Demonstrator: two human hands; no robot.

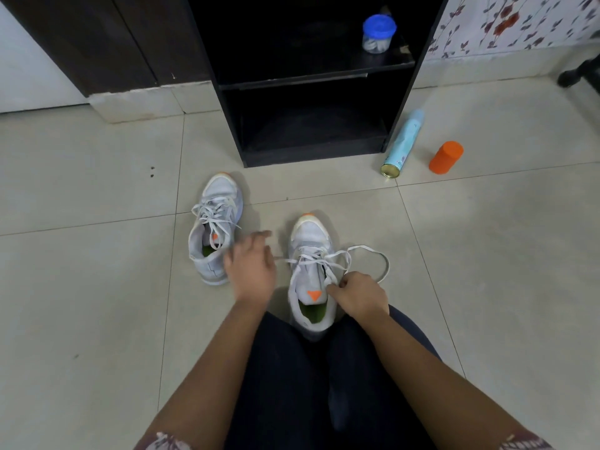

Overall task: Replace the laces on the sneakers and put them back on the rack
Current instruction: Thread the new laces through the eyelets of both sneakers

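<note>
Two white sneakers with orange toe tips stand on the tiled floor. The left sneaker (214, 228) is laced, its lace ends loose. The right sneaker (310, 274) sits between my knees, its white lace (367, 254) pulled out in a loop to the right. My right hand (358, 295) pinches that lace beside the tongue. My left hand (251, 266) hovers between the two shoes, blurred, fingers spread and relaxed; a lace end runs toward it, but I cannot tell whether it holds it. The black rack (308, 86) stands straight ahead, its lower shelf bare.
A clear jar with a blue lid (378, 34) sits on the rack's upper shelf. A light blue spray can (402, 146) lies on the floor right of the rack, with an orange cap (446, 156) beside it. A dark cabinet stands at the left.
</note>
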